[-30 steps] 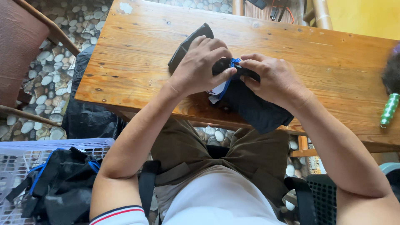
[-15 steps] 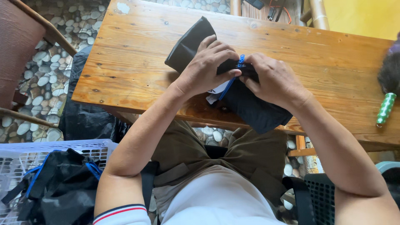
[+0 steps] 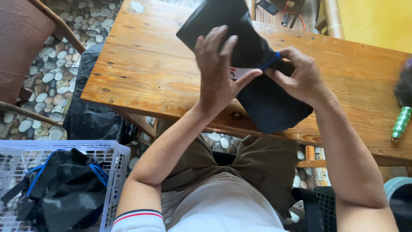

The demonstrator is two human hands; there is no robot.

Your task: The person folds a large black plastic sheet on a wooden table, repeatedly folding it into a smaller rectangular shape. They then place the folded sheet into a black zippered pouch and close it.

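I hold a black fabric bag (image 3: 266, 101) with a white label and a thin blue strap above the wooden table (image 3: 141, 64). My left hand (image 3: 221, 73) grips its middle from the left, fingers spread over the cloth and thumb on the label. My right hand (image 3: 300, 77) pinches the blue strap and the cloth at the bag's right side. The bag is lifted and tilted, its upper end reaching toward the far edge of the table and its lower end hanging over the near edge.
A white plastic crate (image 3: 86, 148) at lower left holds more black bags (image 3: 60, 193) with blue straps. A black sack (image 3: 92, 116) lies under the table's left side. A green spool (image 3: 402, 122) rests at the table's right edge. Pebble floor at left.
Both hands have raised the bag off the table and turned it more upright. My left hand has shifted from pressing on top to gripping with fingers spread.
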